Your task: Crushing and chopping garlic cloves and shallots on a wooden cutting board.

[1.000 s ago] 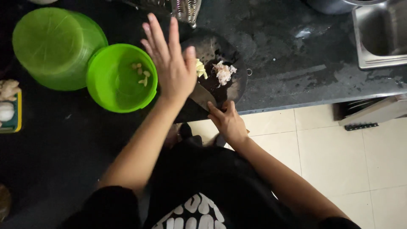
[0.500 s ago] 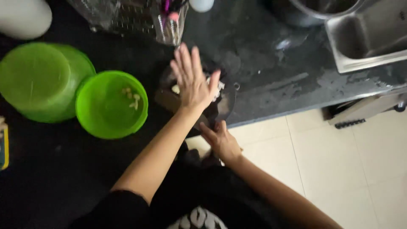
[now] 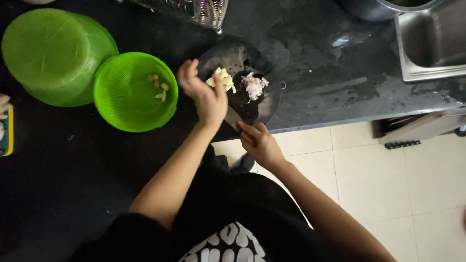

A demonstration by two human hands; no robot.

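the right hand [image 3: 259, 143] is gripping the handle of a steel-bladed kitchen knife [image 3: 234, 118] at the front edge of the black stone counter [image 3: 335, 77], fingers clenched; the blade is running up and left under the left hand [image 3: 206, 94]. the left hand is lying cupped and released, fingertips beside the pale yellow peeled garlic cloves [image 3: 222, 79] on the round dark chopping board [image 3: 264, 104]. farther left, a small green plastic colander [image 3: 131, 104] is holding more cloves.
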